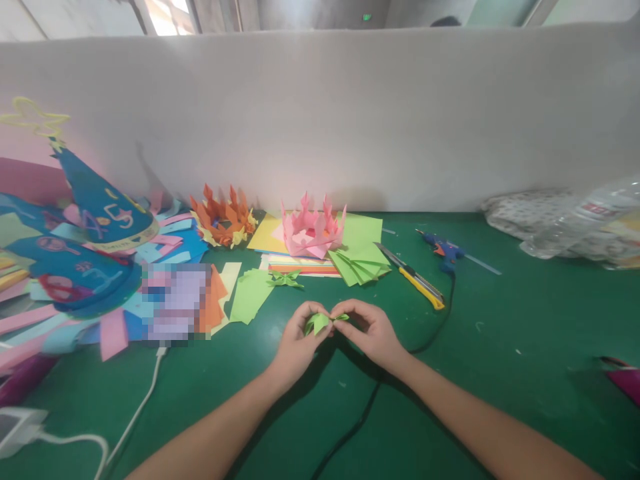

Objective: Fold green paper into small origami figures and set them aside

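Between both hands is a small folded piece of green paper (317, 324), held just above the green table. My left hand (301, 333) is closed round its left part, thumb on the near side. My right hand (371, 331) pinches its right end with thumb and forefinger. Just beyond the hands lie a finished-looking green folded shape (285, 278) and a few flat green sheets (249, 297). More green paper pieces (361, 267) fan out farther back, beside a pink paper crown (313, 230) standing on stacked coloured paper.
An orange paper crown (226, 223) and blue cone hats (103, 200) stand left among paper strips. On the right lie a yellow utility knife (420, 285), a blue glue gun (443, 248) with a black cord, and a plastic bottle (575, 223). A white cable (145, 403) crosses the near left.
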{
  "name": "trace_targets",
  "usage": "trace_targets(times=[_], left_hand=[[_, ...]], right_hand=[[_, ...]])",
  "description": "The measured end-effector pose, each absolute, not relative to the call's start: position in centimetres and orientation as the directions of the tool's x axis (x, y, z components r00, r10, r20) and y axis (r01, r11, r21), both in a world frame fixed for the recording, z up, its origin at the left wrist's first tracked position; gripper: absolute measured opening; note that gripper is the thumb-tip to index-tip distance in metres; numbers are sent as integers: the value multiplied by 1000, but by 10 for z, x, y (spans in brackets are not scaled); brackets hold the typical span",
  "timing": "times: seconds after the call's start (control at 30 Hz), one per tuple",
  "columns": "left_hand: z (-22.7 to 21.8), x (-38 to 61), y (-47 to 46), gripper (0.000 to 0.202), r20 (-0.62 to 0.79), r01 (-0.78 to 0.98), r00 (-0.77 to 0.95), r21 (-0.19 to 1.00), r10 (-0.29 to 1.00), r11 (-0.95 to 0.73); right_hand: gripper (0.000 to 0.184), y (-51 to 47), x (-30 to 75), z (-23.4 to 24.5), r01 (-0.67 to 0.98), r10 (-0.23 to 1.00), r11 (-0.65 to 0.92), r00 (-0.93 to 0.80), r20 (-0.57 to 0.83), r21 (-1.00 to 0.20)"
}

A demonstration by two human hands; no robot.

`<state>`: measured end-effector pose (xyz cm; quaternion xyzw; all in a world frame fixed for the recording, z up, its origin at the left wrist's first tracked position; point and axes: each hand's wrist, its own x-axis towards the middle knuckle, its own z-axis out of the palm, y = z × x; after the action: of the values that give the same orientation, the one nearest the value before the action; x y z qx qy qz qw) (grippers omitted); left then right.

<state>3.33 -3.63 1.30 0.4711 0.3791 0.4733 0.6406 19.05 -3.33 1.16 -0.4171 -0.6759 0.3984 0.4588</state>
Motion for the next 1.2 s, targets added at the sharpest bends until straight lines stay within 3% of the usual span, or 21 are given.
trace_targets(times=[0.4,0.7,0.93,1.2], left_hand=[[7,33,-36,28,12,-229,256,972,967,49],[7,36,-37,23,9,-227,254,973,967,51],[9,37,-36,24,-52,-170,278,980,959,102],[5,36,-35,21,-80,-28,282,995,956,92]], right_hand=[[10,-28,192,4,96,902,387,-246,355,-917],[20,-27,190,5,-3,947,250,-206,245,-968],[22,-29,190,8,53,968,178,-187,166,-983],[21,-29,192,10,213,969,222,-156,191,-951]])
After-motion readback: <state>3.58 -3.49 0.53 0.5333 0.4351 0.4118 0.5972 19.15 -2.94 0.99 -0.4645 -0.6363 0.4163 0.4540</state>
